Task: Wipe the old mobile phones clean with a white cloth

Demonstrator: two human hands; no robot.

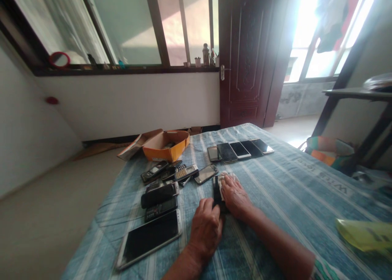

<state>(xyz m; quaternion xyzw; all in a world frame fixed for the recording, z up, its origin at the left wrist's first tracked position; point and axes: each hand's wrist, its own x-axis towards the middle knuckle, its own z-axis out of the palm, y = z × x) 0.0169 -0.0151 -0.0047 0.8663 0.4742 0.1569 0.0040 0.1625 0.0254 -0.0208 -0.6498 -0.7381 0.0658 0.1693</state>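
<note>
Head view: dark phone (217, 192) between both hands, phone pile (154, 172) close by.
Left hand (206, 225) seems to pinch its near end, fingertips partly hidden; right hand (234, 195) presses a bunched white cloth (224, 175) on it. A loose pinch could let it skid into the pile; the big phone (151, 239) lies near the left edge of the striped sheet (275, 198). Open room lies rightward.

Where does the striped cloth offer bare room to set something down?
Right of the right hand, between the row of phones and the yellow plastic. Crowded: left of the left hand, from the large phone to the orange box.
</note>
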